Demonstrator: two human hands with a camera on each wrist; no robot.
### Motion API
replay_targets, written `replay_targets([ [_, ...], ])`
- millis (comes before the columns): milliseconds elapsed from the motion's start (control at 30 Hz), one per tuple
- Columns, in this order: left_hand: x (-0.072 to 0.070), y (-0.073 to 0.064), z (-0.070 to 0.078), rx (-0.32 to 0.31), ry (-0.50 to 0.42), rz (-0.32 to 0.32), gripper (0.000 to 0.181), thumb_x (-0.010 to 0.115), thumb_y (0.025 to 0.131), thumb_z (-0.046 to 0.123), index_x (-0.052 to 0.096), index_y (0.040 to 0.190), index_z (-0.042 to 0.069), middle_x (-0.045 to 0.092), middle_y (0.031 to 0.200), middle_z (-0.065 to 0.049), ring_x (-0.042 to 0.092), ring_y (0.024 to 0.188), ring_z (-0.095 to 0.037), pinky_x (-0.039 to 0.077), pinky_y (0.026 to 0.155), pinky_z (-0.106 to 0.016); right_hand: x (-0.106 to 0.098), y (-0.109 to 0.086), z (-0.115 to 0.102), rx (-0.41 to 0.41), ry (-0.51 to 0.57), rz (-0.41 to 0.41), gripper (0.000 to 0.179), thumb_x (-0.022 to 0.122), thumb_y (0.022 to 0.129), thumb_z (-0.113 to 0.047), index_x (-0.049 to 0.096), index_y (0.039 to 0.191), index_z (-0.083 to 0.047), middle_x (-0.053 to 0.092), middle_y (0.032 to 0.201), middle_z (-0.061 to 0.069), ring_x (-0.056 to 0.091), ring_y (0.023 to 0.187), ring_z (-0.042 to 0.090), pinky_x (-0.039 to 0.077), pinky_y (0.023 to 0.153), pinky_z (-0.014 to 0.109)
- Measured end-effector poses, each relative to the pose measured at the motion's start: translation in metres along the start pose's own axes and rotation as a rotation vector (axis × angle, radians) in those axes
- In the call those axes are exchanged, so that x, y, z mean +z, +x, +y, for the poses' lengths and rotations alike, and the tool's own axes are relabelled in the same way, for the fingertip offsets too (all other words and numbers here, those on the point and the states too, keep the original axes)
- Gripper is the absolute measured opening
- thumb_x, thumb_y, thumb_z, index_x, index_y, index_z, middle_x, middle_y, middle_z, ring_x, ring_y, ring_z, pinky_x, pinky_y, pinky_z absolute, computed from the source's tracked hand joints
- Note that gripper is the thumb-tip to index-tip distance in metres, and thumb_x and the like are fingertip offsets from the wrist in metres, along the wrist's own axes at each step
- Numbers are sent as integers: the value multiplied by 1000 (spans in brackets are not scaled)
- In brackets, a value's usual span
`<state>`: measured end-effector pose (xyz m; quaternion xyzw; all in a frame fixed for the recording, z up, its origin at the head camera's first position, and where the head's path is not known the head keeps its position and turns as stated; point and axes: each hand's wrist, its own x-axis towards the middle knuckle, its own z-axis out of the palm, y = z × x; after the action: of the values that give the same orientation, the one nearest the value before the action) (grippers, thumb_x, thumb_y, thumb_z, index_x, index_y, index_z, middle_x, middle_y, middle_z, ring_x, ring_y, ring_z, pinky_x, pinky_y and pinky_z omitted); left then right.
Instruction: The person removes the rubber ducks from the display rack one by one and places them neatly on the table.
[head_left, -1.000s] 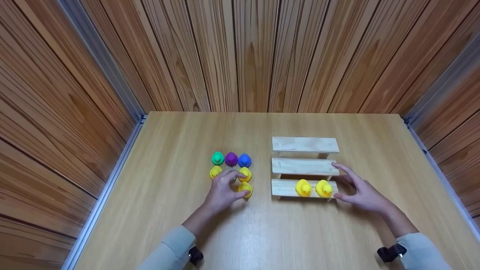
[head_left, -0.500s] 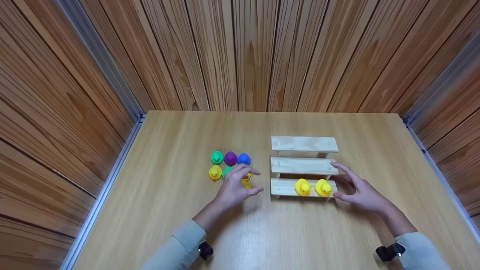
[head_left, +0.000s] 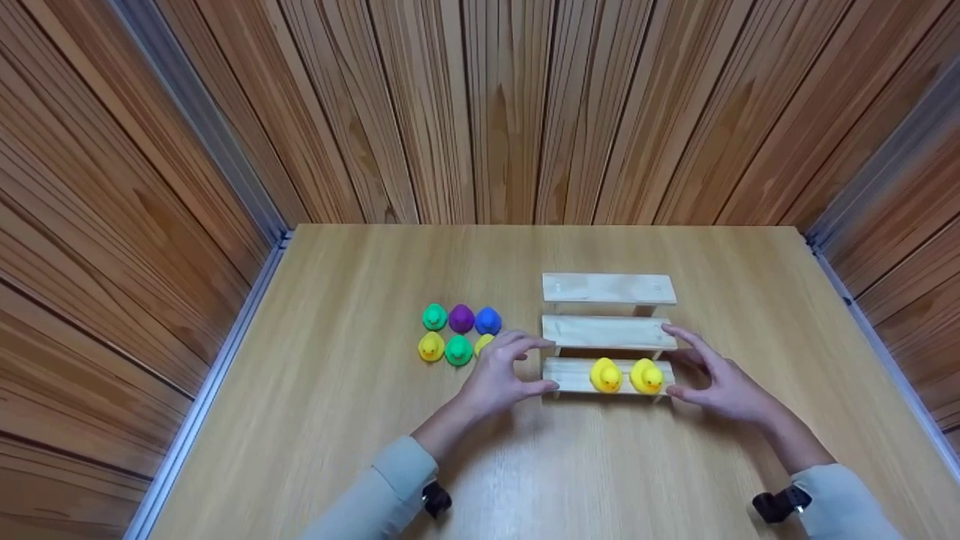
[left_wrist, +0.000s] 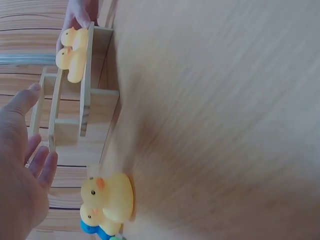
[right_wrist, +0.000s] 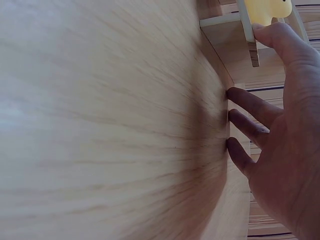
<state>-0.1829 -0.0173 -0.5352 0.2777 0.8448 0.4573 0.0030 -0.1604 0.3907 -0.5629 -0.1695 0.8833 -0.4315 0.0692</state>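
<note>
Two yellow rubber ducks (head_left: 606,375) (head_left: 646,376) sit side by side on the lowest step of a three-step wooden shelf (head_left: 609,331). My left hand (head_left: 501,373) reaches to the shelf's left end, thumb and fingers spread, holding nothing. Whether its fingertips touch the wood is unclear. At the right end, my right hand (head_left: 716,381) rests its thumb on the lowest step and its index finger on the middle one. In the left wrist view, a yellow duck (left_wrist: 117,197) stands on the table below my left hand; the hand hides it in the head view.
Left of the shelf stand more rubber ducks: green (head_left: 433,316), purple (head_left: 461,319) and blue (head_left: 488,320) behind, yellow (head_left: 431,347) and green (head_left: 458,350) in front, with another yellow one (head_left: 484,344) partly hidden. Wood-panelled walls (head_left: 510,112) surround the table (head_left: 600,472).
My left hand has moved right, from the nearest yellow duck among the loose ones to the shelf's left end, letting the duck go. My right hand has stayed at the shelf.
</note>
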Motion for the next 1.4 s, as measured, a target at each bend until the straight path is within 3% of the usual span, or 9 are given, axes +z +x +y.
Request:
replay_targets([
  [67, 3, 1, 1, 16, -2, -8, 54, 97, 91, 25, 78, 141, 14, 77, 140, -10, 71, 132, -29, 67, 109, -37, 1, 0, -1, 6, 1, -2, 97, 85, 103, -24, 25, 179, -28, 46, 178, 24, 58, 156, 16, 25, 116, -3],
  [167, 8, 5, 4, 56, -5, -3, 52, 97, 91, 22, 79, 139, 12, 79, 141, -9, 73, 132, -28, 67, 108, -35, 1, 0, -2, 20, -5, -3, 98, 85, 102, -25, 25, 179, -28, 50, 175, 25, 53, 157, 51, 25, 115, -3],
  [467, 23, 14, 15, 122, -25, -27, 50, 96, 93, 21, 79, 138, 10, 80, 141, -7, 75, 134, -26, 63, 111, -26, -1, 0, 0, 37, -28, -7, 97, 84, 104, -26, 23, 180, -30, 45, 178, 23, 53, 158, 47, 28, 117, 2],
  [667, 33, 20, 23, 145, -46, -62, 51, 95, 94, 22, 78, 140, 10, 80, 142, -5, 75, 136, -21, 59, 117, -25, -1, 0, -4, 53, -55, -3, 98, 84, 103, -27, 24, 180, -31, 47, 178, 22, 56, 157, 32, 38, 132, 68],
  [767, 38, 22, 26, 140, -38, -82, 50, 94, 95, 24, 78, 141, 11, 80, 144, -3, 74, 138, -18, 57, 120, -26, -1, 1, -3, 48, -46, -4, 98, 84, 103, -26, 23, 180, -29, 48, 176, 26, 55, 157, 42, 34, 127, 82],
  [1000, 49, 24, 26, 166, 13, -88, 46, 92, 96, 26, 80, 140, 15, 81, 144, -2, 74, 139, -15, 57, 122, -29, 0, 0, 4, 11, -47, 5, 97, 84, 103, -24, 25, 180, -29, 53, 172, 27, 56, 156, 45, 42, 134, 48],
  [1133, 55, 25, 24, 166, 22, -90, 45, 91, 97, 26, 80, 139, 14, 81, 144, -4, 74, 139, -16, 56, 124, -31, 1, 0, 5, -10, -38, 11, 98, 84, 102, -23, 25, 180, -29, 45, 177, 28, 57, 156, 45, 44, 133, 44],
  [1300, 59, 27, 23, 135, 17, -105, 45, 91, 98, 27, 80, 140, 14, 79, 147, -1, 73, 142, -16, 55, 125, -32, 0, 0, 1, 20, -45, 2, 99, 85, 103, -27, 23, 180, -29, 38, 182, 24, 54, 156, 49, 28, 116, -1],
  [1400, 63, 28, 22, 117, 10, -109, 45, 91, 98, 26, 80, 140, 15, 79, 148, -1, 73, 142, -16, 55, 125, -31, 0, 1, -1, 16, -38, -1, 98, 84, 103, -24, 23, 180, -27, 36, 183, 23, 52, 156, 52, 26, 114, -3],
])
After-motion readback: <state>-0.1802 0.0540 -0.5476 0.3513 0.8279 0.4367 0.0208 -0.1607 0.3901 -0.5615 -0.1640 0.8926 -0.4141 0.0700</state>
